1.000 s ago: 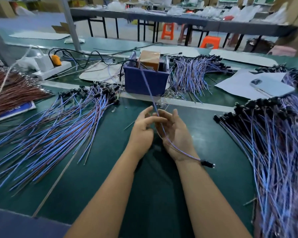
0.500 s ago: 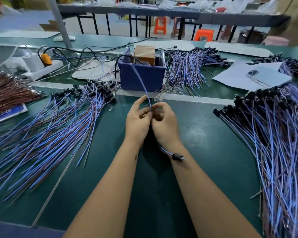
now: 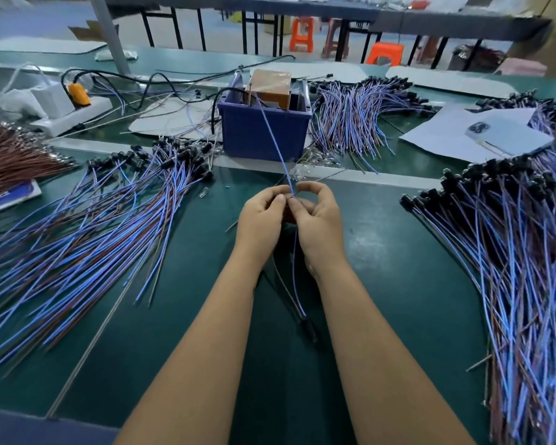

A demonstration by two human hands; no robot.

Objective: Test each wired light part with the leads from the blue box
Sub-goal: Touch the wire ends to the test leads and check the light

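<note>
A blue box with a brown block inside stands at the middle of the green table. A thin blue lead runs from it down to my hands. My left hand and my right hand meet just in front of the box, fingertips pinched together where the lead ends. From between them a wired light part hangs down, its black head low between my forearms. The contact point itself is hidden by my fingers.
A wide fan of blue and brown wired parts covers the left of the table, another pile the right, a third behind the box. A white power strip, papers and brown wires lie further out.
Both hands have risen toward the box and closed together on the wires. The part's black head swung from beside my right wrist to hanging between my forearms.
</note>
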